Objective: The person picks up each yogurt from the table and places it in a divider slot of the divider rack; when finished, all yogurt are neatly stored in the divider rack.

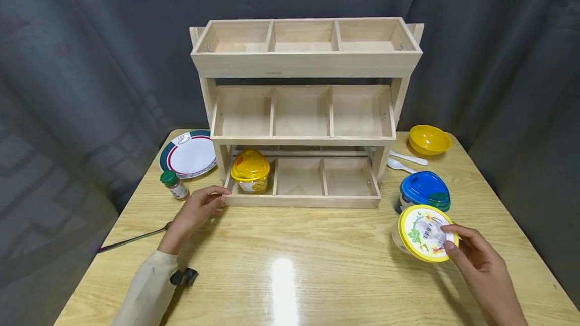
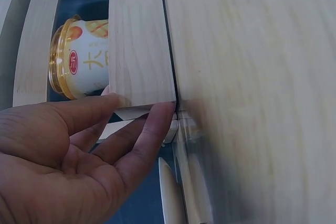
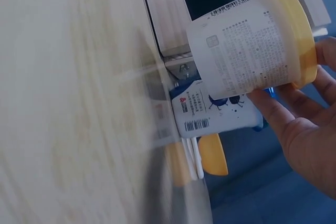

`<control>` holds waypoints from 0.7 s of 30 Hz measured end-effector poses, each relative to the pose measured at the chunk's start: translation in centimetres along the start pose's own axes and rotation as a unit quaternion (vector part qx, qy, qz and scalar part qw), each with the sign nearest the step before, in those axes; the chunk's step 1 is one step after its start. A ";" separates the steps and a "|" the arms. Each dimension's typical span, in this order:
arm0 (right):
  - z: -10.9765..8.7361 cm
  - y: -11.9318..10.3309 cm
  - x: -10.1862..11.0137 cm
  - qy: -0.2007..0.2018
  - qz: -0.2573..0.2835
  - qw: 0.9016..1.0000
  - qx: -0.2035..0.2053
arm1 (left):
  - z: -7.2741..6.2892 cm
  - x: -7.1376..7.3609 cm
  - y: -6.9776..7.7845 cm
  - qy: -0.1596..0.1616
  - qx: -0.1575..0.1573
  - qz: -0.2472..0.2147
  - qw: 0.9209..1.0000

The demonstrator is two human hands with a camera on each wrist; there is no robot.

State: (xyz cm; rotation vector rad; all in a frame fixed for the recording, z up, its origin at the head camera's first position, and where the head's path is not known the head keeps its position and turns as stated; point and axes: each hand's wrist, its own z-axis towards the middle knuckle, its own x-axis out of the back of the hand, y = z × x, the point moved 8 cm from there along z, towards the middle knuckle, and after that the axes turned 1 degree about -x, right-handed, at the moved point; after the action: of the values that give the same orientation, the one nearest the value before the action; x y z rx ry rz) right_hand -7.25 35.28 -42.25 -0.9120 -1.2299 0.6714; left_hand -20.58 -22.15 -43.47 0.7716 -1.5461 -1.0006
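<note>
My left hand (image 1: 199,209) grips the front left corner of a three-tier wooden rack (image 1: 303,201). In the left wrist view, its thumb and fingers (image 2: 152,129) lie against the end of the bottom tier's front board (image 2: 142,40). Just behind that board, in the left compartment, stands a tub with a golden lid (image 1: 250,166). On the right, my right hand (image 1: 482,260) holds a round tub with a yellow lid (image 1: 426,233), lifted over the table and tilted. The right wrist view shows its white printed side (image 3: 244,51). Behind it stands a blue-lidded tub (image 1: 425,188).
A yellow bowl (image 1: 429,140) and white spoons (image 1: 401,166) lie right of the rack. To its left are a rimmed plate (image 1: 191,155), a green-capped spice jar (image 1: 174,185) and a dark thin utensil (image 1: 133,239). Dark curtains (image 1: 113,39) surround the table.
</note>
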 end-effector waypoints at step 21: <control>2.0 -4.1 -0.9 0.014 0.167 0.983 0.079 | 0.1 0.2 -0.1 0.003 0.011 0.004 1.000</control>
State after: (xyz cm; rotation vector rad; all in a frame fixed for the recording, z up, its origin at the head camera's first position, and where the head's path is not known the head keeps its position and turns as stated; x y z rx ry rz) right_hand -9.60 32.96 -38.95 -1.0004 -0.9903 1.0046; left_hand -20.69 -22.31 -43.46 0.7829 -1.5562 -0.9753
